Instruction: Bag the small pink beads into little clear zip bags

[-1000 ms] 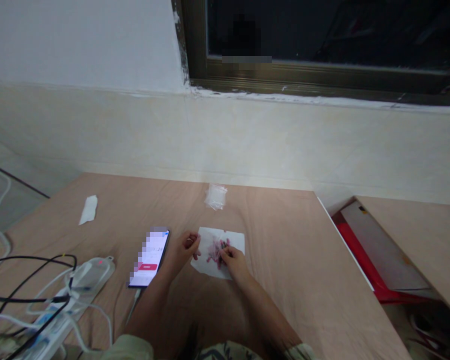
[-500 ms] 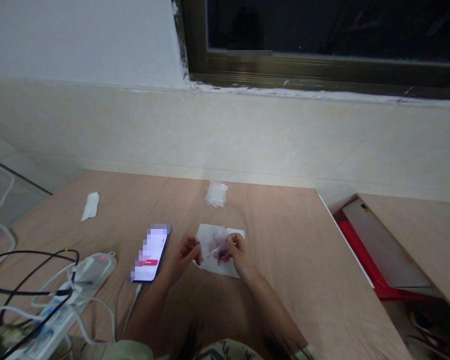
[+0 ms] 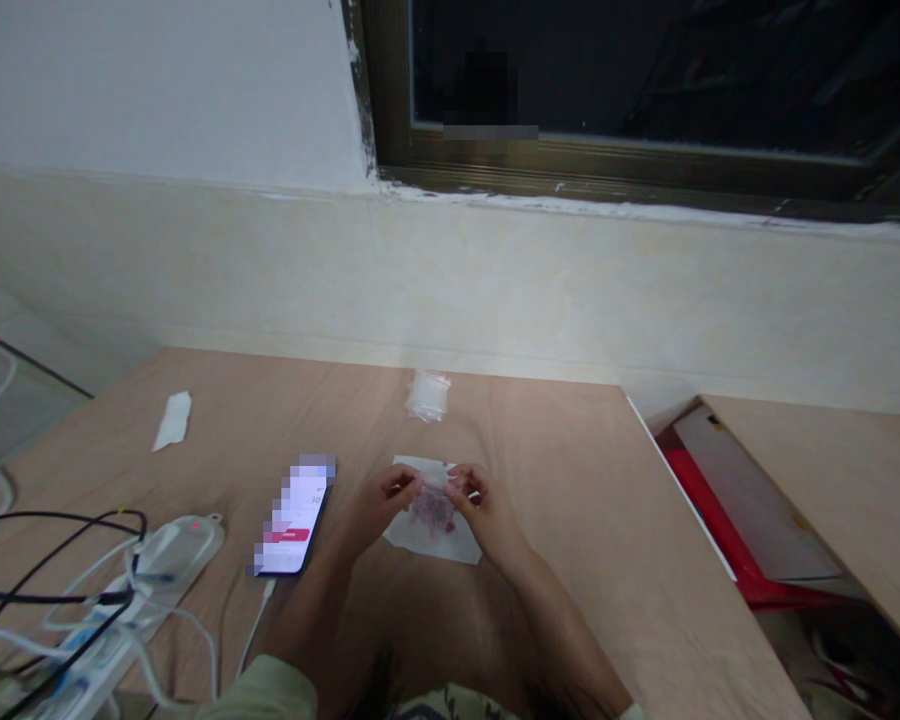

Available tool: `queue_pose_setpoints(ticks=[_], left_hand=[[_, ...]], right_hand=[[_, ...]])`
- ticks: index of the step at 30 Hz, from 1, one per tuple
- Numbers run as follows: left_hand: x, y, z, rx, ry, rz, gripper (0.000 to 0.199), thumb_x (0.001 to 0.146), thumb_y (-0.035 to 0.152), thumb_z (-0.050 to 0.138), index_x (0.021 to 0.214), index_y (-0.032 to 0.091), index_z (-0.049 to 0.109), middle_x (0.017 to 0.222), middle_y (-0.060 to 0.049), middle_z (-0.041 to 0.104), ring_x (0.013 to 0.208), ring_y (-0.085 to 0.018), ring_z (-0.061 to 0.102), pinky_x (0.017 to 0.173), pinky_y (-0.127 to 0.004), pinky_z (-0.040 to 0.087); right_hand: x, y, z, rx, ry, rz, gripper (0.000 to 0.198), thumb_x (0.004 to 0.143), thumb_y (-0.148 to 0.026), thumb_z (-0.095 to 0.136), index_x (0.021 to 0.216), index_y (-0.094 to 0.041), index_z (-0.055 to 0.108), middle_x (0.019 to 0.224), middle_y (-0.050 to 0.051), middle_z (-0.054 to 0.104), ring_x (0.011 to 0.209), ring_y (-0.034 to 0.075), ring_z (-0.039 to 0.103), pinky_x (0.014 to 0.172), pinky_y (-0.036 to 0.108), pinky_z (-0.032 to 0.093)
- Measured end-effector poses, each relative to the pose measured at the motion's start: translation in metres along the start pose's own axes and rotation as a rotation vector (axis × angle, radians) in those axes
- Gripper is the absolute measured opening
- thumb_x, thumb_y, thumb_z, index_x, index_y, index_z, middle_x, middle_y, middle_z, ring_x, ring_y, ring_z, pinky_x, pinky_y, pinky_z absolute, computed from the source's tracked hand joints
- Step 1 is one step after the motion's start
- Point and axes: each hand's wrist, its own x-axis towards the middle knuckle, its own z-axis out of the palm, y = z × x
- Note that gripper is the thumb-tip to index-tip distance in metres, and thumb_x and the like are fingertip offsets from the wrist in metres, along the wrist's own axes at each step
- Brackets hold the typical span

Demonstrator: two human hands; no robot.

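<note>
The head view is showing both your hands working close together over the paper [image 3: 461,548], well up the table [image 3: 570,530] in front of you. Your left hand [image 3: 379,502] is pinching the left side of a clear bag [image 3: 431,496] near its top, thumb and fingertips closing on it. Your right hand [image 3: 489,508] is gripping the opposite side in the same way, so the bag is spanning the gap between your fingers. It is sitting right above the paper, and pink bits [image 3: 450,526] are showing at its lower edge; whether they are lying inside it or beneath it, you cannot tell. Straight beyond the paper, near the wall [image 3: 495,290], a stack of clear bags [image 3: 428,396] is lying flat. To your left, the phone [image 3: 300,515] is resting with its screen glowing, and a white cable [image 3: 255,628] is running from its near end. Further left, the power strip [image 3: 187,545] is showing a red light among tangled cords, and a white scrap [image 3: 172,421] is lying beyond it.
</note>
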Motion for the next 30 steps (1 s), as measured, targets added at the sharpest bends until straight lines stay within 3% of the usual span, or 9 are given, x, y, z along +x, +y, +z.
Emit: queue_pose_setpoints(ticks=[4,10,14,18,24,27,30], left_hand=[[-0.008,0.004,0.0,-0.066,0.021,-0.027,0.017,0.073,0.029,0.049,0.067,0.015,0.056,0.057,0.002,0.051,0.056,-0.01,0.049,0.053,-0.02,0.039],[-0.013,-0.002,-0.001,-0.112,-0.005,-0.05,0.017,0.069,0.028,0.056,0.058,0.014,0.054,0.057,0.002,0.052,0.055,-0.01,0.048,0.052,-0.02,0.037],[-0.009,0.0,-0.001,-0.15,-0.013,-0.041,0.019,0.07,0.03,0.055,0.06,0.014,0.056,0.06,0.001,0.055,0.058,-0.012,0.05,0.054,-0.021,0.039],[-0.005,0.004,0.002,-0.144,-0.013,0.006,0.018,0.07,0.031,0.055,0.063,0.014,0.056,0.064,0.0,0.056,0.064,-0.013,0.052,0.06,-0.022,0.04],[-0.006,0.006,0.009,-0.119,-0.16,-0.028,0.021,0.074,0.034,0.049,0.065,0.015,0.053,0.06,0.002,0.05,0.056,-0.01,0.046,0.051,-0.019,0.036],[-0.008,0.009,0.012,-0.051,-0.121,0.0,0.023,0.075,0.034,0.048,0.063,0.015,0.054,0.062,0.001,0.051,0.061,-0.012,0.047,0.055,-0.021,0.037],[-0.009,0.009,0.012,-0.002,-0.114,0.033,0.023,0.076,0.034,0.047,0.063,0.016,0.055,0.064,0.0,0.053,0.065,-0.013,0.048,0.06,-0.022,0.038]], right_hand=[[-0.001,0.011,-0.002,0.057,0.009,0.086,0.023,0.064,-0.038,0.057,0.063,-0.015,0.054,0.054,-0.002,0.051,0.049,0.009,0.047,0.046,0.021,0.038],[-0.004,0.008,-0.005,0.022,0.038,0.104,0.017,0.059,-0.029,0.061,0.053,-0.016,0.053,0.049,-0.004,0.049,0.047,0.007,0.041,0.049,0.021,0.034],[-0.001,0.006,-0.004,0.027,0.047,0.056,0.02,0.062,-0.035,0.06,0.058,-0.016,0.054,0.053,-0.003,0.052,0.049,0.008,0.044,0.049,0.021,0.034],[0.001,0.007,0.002,0.151,-0.033,0.097,0.028,0.063,-0.043,0.057,0.067,-0.016,0.055,0.06,0.0,0.056,0.054,0.011,0.049,0.051,0.022,0.037],[-0.003,0.003,0.009,0.05,0.058,0.044,0.022,0.063,-0.037,0.059,0.059,-0.016,0.053,0.055,-0.001,0.054,0.051,0.011,0.048,0.051,0.022,0.037],[-0.005,0.002,0.011,0.033,0.032,0.023,0.022,0.064,-0.038,0.059,0.062,-0.016,0.056,0.059,0.0,0.057,0.053,0.011,0.049,0.051,0.022,0.038],[-0.006,0.006,0.012,0.159,-0.03,0.066,0.025,0.063,-0.041,0.06,0.065,-0.016,0.057,0.063,0.0,0.059,0.054,0.011,0.051,0.052,0.022,0.039]])
